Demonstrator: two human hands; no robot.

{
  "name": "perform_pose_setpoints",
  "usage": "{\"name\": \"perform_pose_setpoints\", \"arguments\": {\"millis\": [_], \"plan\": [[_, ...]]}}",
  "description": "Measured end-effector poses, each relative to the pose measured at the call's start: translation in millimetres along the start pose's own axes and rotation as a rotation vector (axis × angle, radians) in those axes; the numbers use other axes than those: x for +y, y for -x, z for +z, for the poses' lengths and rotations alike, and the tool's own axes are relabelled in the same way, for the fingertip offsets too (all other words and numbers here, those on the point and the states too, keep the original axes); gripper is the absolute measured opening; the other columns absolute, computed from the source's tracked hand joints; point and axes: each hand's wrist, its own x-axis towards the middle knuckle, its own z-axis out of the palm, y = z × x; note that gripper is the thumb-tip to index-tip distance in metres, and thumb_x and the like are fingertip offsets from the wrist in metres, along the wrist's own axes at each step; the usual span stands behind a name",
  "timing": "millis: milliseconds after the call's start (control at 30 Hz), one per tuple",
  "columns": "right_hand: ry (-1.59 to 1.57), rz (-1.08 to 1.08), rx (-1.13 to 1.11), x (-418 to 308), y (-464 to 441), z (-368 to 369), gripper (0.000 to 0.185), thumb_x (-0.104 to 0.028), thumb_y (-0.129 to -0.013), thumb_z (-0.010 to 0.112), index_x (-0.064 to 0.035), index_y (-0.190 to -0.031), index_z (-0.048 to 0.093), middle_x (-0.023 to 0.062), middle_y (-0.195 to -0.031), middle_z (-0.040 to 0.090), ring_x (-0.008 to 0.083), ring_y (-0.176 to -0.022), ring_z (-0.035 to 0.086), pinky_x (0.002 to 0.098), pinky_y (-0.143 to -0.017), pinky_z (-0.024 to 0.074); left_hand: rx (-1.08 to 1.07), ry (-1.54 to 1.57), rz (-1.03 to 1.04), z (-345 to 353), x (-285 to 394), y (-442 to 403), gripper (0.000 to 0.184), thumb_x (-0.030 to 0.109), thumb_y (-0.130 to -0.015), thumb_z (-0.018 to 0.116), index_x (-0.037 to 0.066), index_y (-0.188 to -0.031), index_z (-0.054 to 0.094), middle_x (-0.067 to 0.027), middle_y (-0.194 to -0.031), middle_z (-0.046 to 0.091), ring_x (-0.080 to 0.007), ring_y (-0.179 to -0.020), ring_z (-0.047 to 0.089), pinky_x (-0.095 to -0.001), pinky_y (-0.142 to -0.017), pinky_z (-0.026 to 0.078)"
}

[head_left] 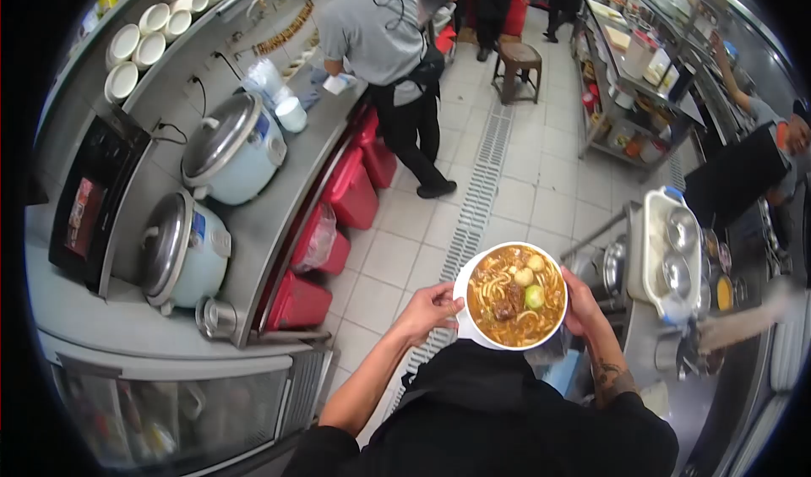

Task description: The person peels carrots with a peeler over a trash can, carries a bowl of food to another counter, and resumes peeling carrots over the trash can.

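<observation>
Midair over the floor [393, 261], past the edge of the left table [266, 232], a bowl [468, 327] of noodles [488, 289] lies between the left grip [431, 312], grasping its left rim, and the right grip [581, 305], cupping its right side.

Top [524, 430]: black, folds across front | Left sleeve [325, 450]: black, short, at top's left side | Right sleeve [639, 422]: black, short, at top's right side | Right forearm [601, 340]: dark tattoo [608, 375], pattern unclear, near top's right side | Left hand [431, 312] and right hand [579, 305]: bare
</observation>
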Motion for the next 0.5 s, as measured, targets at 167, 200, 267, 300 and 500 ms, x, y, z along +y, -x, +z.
{"name": "perform_pose_setpoints", "arguments": {"millis": [167, 200, 267, 300, 500], "plan": [[0.011, -0.011, -0.036, -59.3, -92.7, 18.7, 0.053, -0.04, -0.103, 0.03, 0.0005, -0.132, 0.048, 0.0156, -0.128, 0.058, 0.0225, -0.115, 0.058, 0.0366, -0.099, 0.0479, 0.03, 0.025, 0.038, -36.8, 68.3, -77.9, 0.037, 0.015, -0.092, 0.065, 0.002, -0.126, 0.057, 0.0023, -0.091, 0.061, -0.0066, -0.084, 0.059, -0.0272, -0.07, 0.057], [0.021, -0.047, -0.011, -71.8, -118.2, 13.7, 0.053, -0.04, -0.103, 0.03, 0.0005, -0.132, 0.048, 0.0158, -0.128, 0.058, 0.0227, -0.116, 0.058, 0.0365, -0.098, 0.048, 0.021, 0.022, 0.065, -45.1, 87.0, -110.1, 0.037, 0.015, -0.092, 0.065, 0.002, -0.126, 0.057, 0.0023, -0.091, 0.061, -0.0066, -0.084, 0.059, -0.0272, -0.07, 0.057], [0.02, -0.041, 0.001, -93.0, -152.4, 11.0, 0.053, -0.041, -0.103, 0.03, 0.0001, -0.132, 0.048, 0.0161, -0.128, 0.058, 0.0228, -0.117, 0.057, 0.037, -0.098, 0.048, -0.031, -0.023, 0.055, -62.8, 101.9, -148.3, 0.036, 0.014, -0.092, 0.065, 0.002, -0.125, 0.058, 0.0046, -0.083, 0.054, -0.0048, -0.077, 0.055, -0.0259, -0.069, 0.056], [0.014, -0.04, -0.001, -101.7, -164.3, 9.6, 0.053, -0.041, -0.103, 0.03, 0.0001, -0.132, 0.048, 0.0161, -0.128, 0.058, 0.0228, -0.117, 0.057, 0.037, -0.098, 0.048, -0.018, -0.035, 0.05, -62.6, 122.2, -164.4, 0.037, 0.014, -0.092, 0.066, 0.002, -0.126, 0.058, 0.0056, -0.079, 0.047, -0.0038, -0.073, 0.051, -0.0252, -0.068, 0.055], [-0.034, -0.127, 0.073, -192.9, -249.2, -11.0, 0.053, -0.04, -0.103, 0.029, 0.0006, -0.133, 0.046, 0.0169, -0.13, 0.056, 0.0245, -0.117, 0.057, 0.0383, -0.098, 0.049, -0.134, -0.021, 0.017, -70.2, 205.9, -295.7, 0.04, 0.016, -0.092, 0.066, 0.003, -0.129, 0.057, 0.0051, -0.08, 0.051, -0.004, -0.072, 0.052, -0.0252, -0.068, 0.055]]}}
